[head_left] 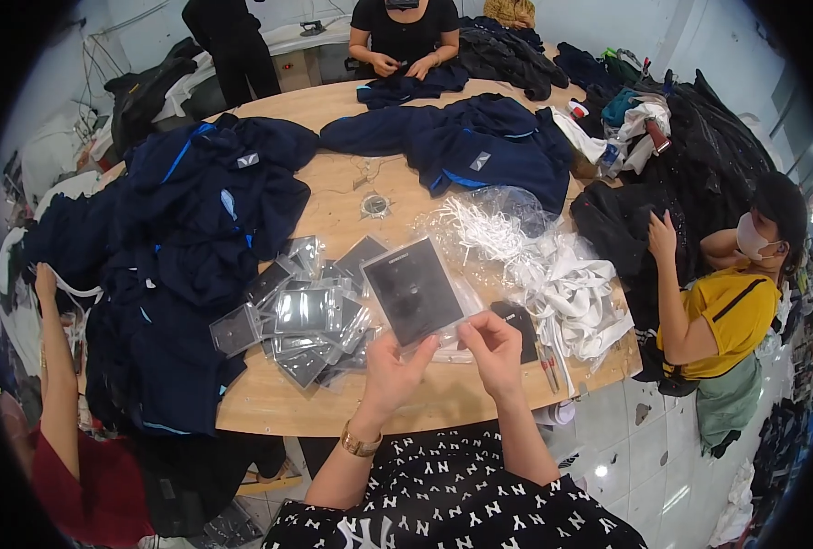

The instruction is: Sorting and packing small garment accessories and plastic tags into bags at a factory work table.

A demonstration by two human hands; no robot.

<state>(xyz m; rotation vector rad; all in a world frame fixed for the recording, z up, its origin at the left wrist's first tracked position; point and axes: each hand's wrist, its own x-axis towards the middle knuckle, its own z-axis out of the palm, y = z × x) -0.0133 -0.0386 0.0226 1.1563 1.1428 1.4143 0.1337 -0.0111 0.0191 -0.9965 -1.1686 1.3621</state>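
Left hand (394, 366) grip: thumb and fingers pinching lower edge of dark flat card in clear sleeve (413, 290). Right hand (496, 345) grip: fingertips pressed together on same card's lower right corner. Card held tilted just above tabletop (333, 215), at centre of view, 12 o'clock from both hands. Gold bracelet (360, 444) on left wrist.

At 9 o'clock from card: heap of clear-sleeved packets (304, 316) lying on tabletop, some overlapping. At 3 o'clock, just beside right hand: small black piece (519, 323), then red-handled tool (549, 364) near table edge. At 2 o'clock: clear plastic bag with white straps (553, 274) spilling out. At 12 o'clock: small round object (374, 205) on bare wood.

Further out: pile of navy jackets (187, 247) at 9–10 o'clock, covering left part of tabletop; second navy jacket (466, 142) at 12–1 o'clock. Person in yellow shirt (731, 311) at 3 o'clock, hand on dark garments. Person in black top (405, 37) at 12 o'clock, handling navy fabric. Arm of person in red sleeve (59, 366) at 8 o'clock.
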